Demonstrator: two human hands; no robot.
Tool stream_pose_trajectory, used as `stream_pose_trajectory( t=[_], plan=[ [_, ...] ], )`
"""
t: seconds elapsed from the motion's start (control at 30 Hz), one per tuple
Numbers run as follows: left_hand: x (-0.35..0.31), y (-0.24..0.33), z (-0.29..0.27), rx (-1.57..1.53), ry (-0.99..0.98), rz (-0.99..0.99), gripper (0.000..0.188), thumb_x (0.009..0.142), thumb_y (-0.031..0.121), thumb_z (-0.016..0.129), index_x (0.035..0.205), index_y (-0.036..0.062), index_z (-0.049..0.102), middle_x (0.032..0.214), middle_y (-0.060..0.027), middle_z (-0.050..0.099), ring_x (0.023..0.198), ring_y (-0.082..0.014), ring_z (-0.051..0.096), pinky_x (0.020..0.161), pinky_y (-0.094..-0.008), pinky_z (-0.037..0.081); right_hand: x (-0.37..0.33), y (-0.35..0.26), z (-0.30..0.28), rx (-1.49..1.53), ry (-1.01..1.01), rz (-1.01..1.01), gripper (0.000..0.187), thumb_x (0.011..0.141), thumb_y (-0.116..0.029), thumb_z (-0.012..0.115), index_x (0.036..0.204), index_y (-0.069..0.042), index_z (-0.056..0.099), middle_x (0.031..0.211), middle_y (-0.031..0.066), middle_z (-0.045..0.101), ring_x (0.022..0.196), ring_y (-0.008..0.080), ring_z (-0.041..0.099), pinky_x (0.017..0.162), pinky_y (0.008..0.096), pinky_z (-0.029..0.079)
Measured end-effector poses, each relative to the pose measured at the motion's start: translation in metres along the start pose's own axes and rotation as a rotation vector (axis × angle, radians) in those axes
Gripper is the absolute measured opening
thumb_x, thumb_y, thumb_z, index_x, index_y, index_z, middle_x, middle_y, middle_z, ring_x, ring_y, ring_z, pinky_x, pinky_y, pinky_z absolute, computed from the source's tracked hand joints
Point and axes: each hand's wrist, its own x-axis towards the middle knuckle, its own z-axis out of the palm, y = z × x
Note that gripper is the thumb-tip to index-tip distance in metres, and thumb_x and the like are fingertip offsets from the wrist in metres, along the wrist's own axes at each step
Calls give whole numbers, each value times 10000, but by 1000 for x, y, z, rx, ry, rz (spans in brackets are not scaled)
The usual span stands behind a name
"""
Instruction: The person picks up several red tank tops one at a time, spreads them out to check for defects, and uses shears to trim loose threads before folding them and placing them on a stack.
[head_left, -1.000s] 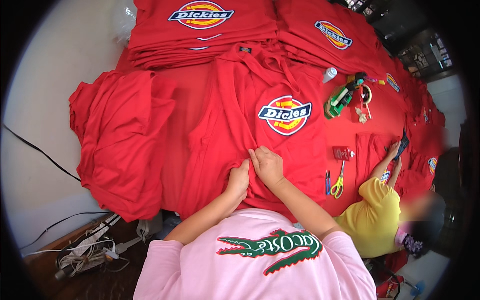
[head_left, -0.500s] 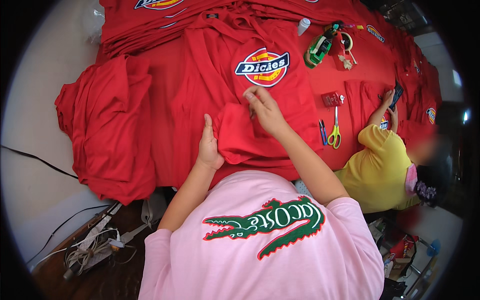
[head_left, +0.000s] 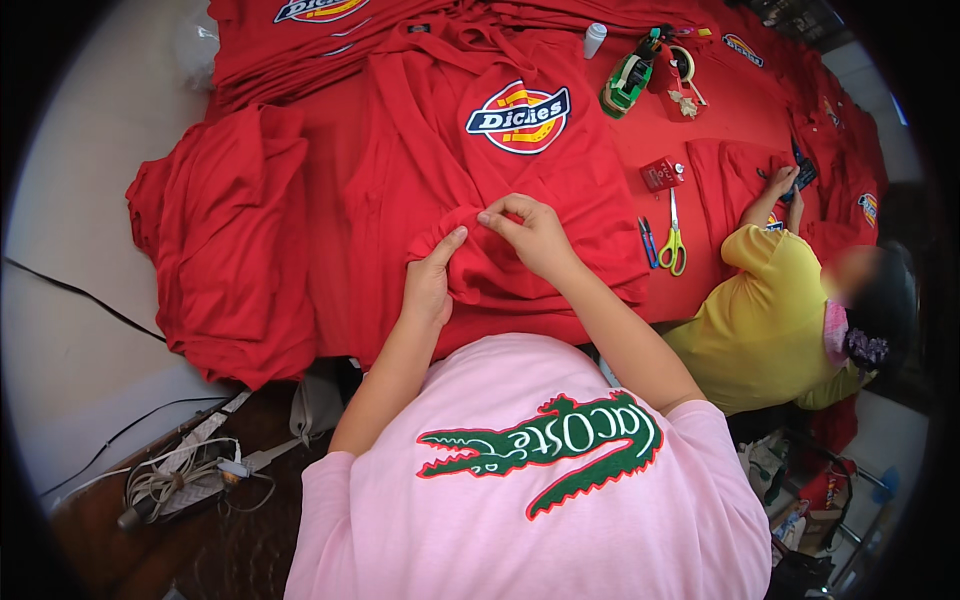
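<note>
A red shirt [head_left: 400, 170] with a round blue, yellow and white chest emblem lies spread in front of me. Its near part is bunched up and lifted between my hands. My left hand [head_left: 432, 280] is closed on this raised fold, thumb on top and the other fingers behind the cloth. Thumb and forefinger of my right hand [head_left: 532, 235] are pinched together at the upper edge of the fold, below the emblem. Whether they grip the cloth itself or something tiny cannot be made out.
Right of the shirt lie yellow-handled scissors [head_left: 674, 245], blue thread snips [head_left: 648, 243], a small red box [head_left: 662, 174] and a green tape dispenser [head_left: 626, 85]. A heap of red cloth [head_left: 235, 250] sits at left. A co-worker in yellow [head_left: 765, 310] handles red garments at right.
My left hand, flat beside the fold before, has closed on it. The right hand has come down to the fold's edge and pinches there. The bunched cloth has shifted slightly up and left.
</note>
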Motion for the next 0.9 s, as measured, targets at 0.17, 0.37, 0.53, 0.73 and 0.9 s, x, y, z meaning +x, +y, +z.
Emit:
stream_pose_trajectory(
  t=[0.17,0.37,0.53,0.73,0.9],
  plan=[
    [-9,5,3,-16,126,4,409,974,222,770,1281,-29,671,1281,-103,710,1164,-198,677,1033,-354,531,-1,-14,-13,-162,54,7,175,957,-208,710,922,-36,720,920,106,696,851,292,660,883,425,475],
    [25,-26,-16,-305,68,-243,378,999,354,721,1183,25,692,1116,-86,739,1017,-170,714,922,-366,572,-25,-47,36,-626,-52,-778,121,868,-153,691,825,-123,582,796,76,566,783,284,588,771,437,440],
    [21,-14,34,-163,230,-198,228,1027,314,648,1034,92,701,915,-33,709,917,-161,703,827,-359,573,-16,-21,25,-619,59,-561,144,887,-127,690,837,-80,563,795,99,544,780,314,565,719,444,410],
    [27,-21,28,-169,230,-190,226,1045,316,614,1088,107,687,1009,-34,728,1013,-151,692,895,-358,562,6,-11,20,-668,45,-428,110,845,-158,686,865,-86,606,832,132,608,798,333,611,723,464,421],
    [43,-15,5,-45,97,-271,215,1034,324,627,1065,117,680,1024,-38,716,991,-154,693,886,-360,560,-18,-45,33,-590,-124,-708,115,811,-110,662,898,-58,610,858,150,622,813,343,620,745,455,449]
  ],
)
